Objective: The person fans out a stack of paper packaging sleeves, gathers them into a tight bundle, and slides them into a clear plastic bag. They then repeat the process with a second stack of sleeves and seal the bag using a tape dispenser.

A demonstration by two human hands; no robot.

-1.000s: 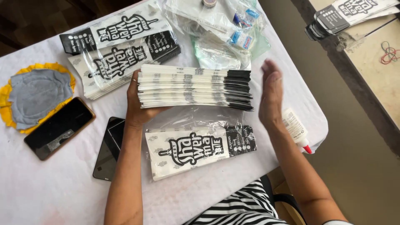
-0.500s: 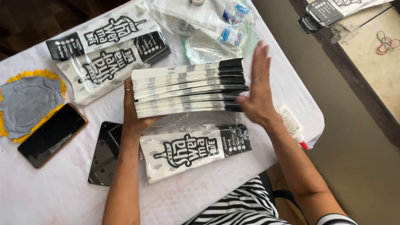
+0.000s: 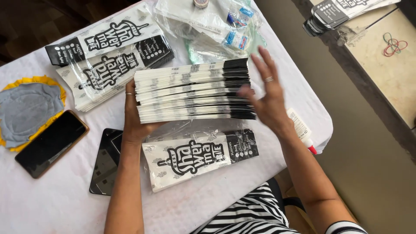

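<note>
my left hand (image 3: 135,123) grips the stack of paper sleeves (image 3: 193,91) at its left end. my right hand (image 3: 269,102) is spread flat against its right end, above the table (image 3: 56,199).

White-clothed table beside a stone ledge, in daylight

A table (image 3: 52,203) under a white cloth fills most of the view, lit by soft, even daylight. Away from the grip, at the far left corner, the floor (image 3: 65,13) is dark brown and in shadow. To the right of the grip, past the table's rounded edge, a grey-brown floor (image 3: 346,143) runs along to a pale beige stone ledge (image 3: 390,82) with a dark, worn rim. Below the grip, at the near edge, part of a dark chair (image 3: 281,197) shows.
</note>
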